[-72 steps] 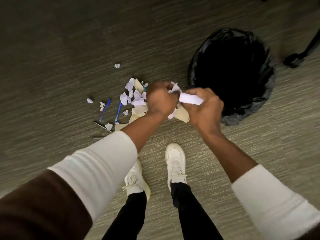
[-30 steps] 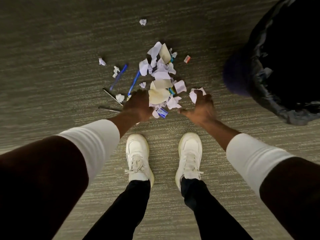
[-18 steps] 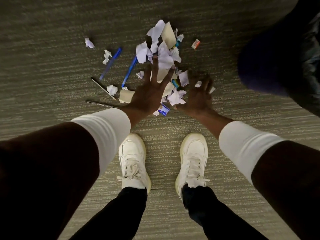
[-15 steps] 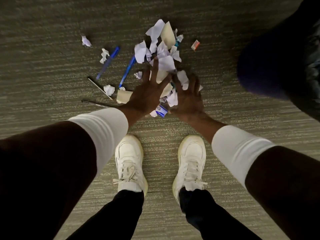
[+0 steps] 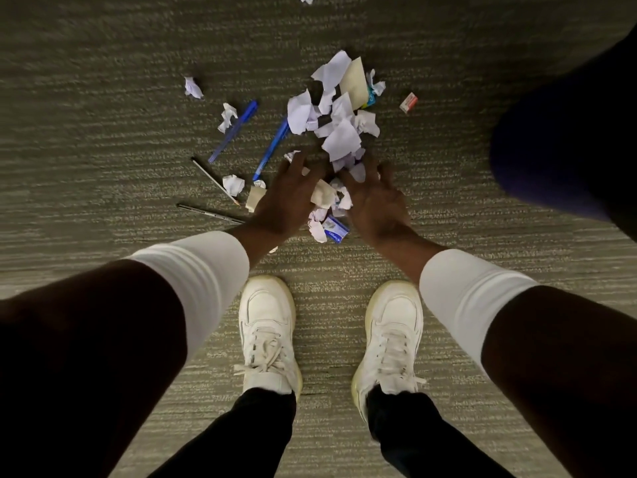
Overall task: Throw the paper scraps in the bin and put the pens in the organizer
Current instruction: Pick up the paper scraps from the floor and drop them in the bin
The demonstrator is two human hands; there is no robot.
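I have both hands down on the carpet [image 5: 103, 139] at the near edge of the paper pile [image 5: 339, 129], just ahead of my white shoes [image 5: 267, 336]. My left hand [image 5: 287, 198] lies with its fingers spread and loose, palm down on the scraps, with a cream scrap [image 5: 322, 194] tucked against it. My right hand [image 5: 377, 201] is cupped with fingers curled over more scraps; I cannot tell whether it has actually closed on any. A small blue and white wrapper [image 5: 334, 229] sits between my wrists. Left of the pile lie two blue pens [image 5: 270, 148], a pencil [image 5: 213, 181] and a dark thin stick [image 5: 210, 212]. A small red and white eraser [image 5: 408, 102] rests right of the pile. The black bin [image 5: 568, 139] is at the right edge, near the pile.
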